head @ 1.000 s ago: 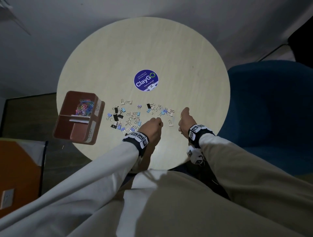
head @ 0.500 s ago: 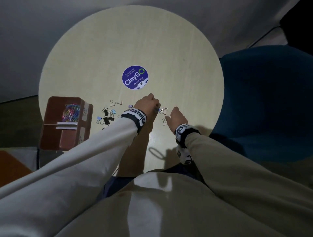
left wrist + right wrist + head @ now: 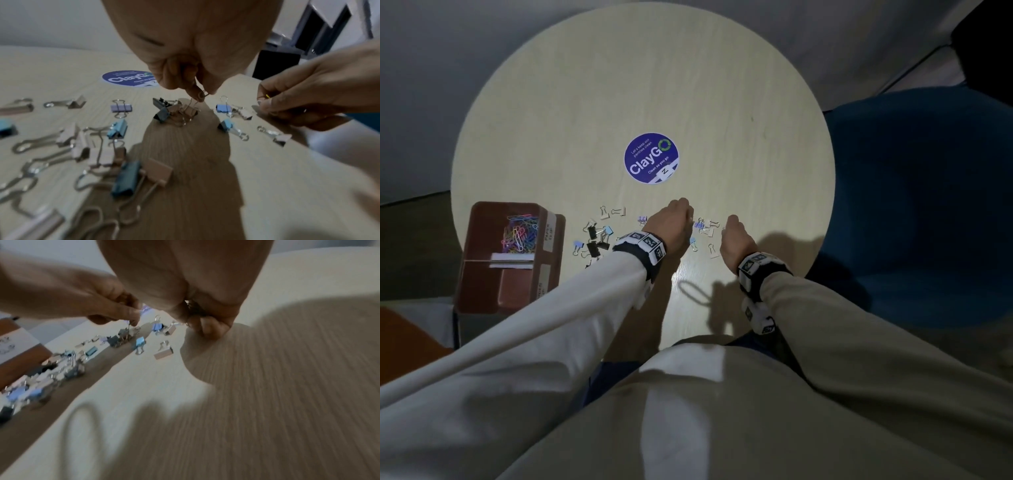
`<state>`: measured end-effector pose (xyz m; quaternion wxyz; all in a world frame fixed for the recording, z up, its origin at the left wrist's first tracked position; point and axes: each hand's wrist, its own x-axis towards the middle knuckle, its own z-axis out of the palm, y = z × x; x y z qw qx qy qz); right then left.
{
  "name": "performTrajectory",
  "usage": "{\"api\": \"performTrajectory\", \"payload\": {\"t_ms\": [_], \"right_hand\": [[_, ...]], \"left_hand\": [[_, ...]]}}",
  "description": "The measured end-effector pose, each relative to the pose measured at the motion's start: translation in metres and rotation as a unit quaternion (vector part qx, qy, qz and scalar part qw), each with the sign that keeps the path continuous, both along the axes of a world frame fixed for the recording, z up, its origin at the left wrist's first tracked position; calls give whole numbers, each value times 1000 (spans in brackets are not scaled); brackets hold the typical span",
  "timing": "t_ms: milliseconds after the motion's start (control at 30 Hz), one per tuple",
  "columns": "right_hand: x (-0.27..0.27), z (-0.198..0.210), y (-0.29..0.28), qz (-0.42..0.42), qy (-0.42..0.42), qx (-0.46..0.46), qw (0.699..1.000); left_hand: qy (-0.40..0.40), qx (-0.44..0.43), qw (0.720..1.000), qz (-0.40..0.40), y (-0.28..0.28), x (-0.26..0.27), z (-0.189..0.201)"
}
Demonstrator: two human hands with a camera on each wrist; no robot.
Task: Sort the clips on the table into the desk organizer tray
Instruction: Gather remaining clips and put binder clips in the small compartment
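Several binder clips in black, blue, lilac and beige lie scattered on the round table. My left hand pinches the wire handle of a beige binder clip that sits against a black one. My right hand hovers just right of it, fingers curled round small metal clips; a yellow bit shows between its fingertips. The brown organizer tray stands at the table's left edge, with coloured paper clips in its far compartment.
A round blue ClayGo sticker marks the table's middle, just beyond my hands. A blue chair stands against the table's right side. The tray's near compartment overhangs the table edge.
My left hand has reached away from me, from the near clips to the cluster by the sticker, and has pinched a clip's handle. The right hand stayed curled beside it.
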<state>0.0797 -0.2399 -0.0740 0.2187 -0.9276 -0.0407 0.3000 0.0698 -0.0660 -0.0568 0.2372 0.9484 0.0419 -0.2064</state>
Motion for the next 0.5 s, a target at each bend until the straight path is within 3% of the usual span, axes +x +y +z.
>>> {"api": "performTrajectory", "payload": {"t_ms": [167,267,500], "right_hand": [[20,15,-1,14,31,23,999],[24,23,9,-3,0,68,998],[17,54,78,-26,28,196,980]], "left_hand": [[-22,-104,992,74,1,-28,20],[-37,-140,981,133,-1,-48,19],[-13,-186,958,217,46,-65,33]]}}
